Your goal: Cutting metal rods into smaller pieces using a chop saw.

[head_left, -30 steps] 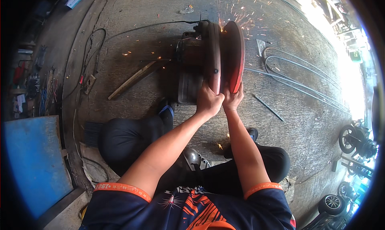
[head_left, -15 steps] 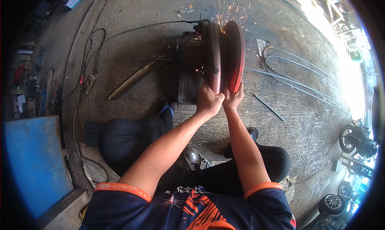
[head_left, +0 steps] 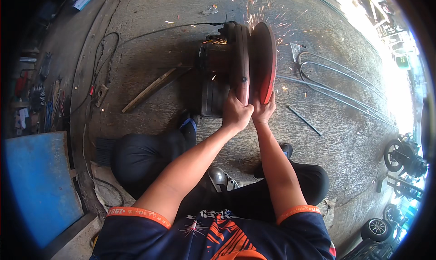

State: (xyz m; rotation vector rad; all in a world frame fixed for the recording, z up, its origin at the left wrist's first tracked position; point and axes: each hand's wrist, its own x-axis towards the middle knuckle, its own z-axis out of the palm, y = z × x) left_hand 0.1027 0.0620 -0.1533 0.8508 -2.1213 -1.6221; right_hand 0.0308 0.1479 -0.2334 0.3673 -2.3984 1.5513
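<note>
A cut-off saw stands on the floor in front of me, throwing sparks from its far end. My left hand is closed around the near end of its long reddish arm. Beside it, my right hand grips the near end of the red round guard. The two hands almost touch. From the saw's right side a thin metal rod runs out across the floor. The cutting spot itself is hidden behind the guard and arm.
Bent metal rods lie to the right, with a short dark rod nearer. A wooden strip and a black cable lie left of the saw. A blue panel stands at the near left; a motorbike wheel shows at right.
The saw's arm and guard have shifted very slightly. The spark spray has changed, with more sparks scattered left and right. Both hands keep their grip.
</note>
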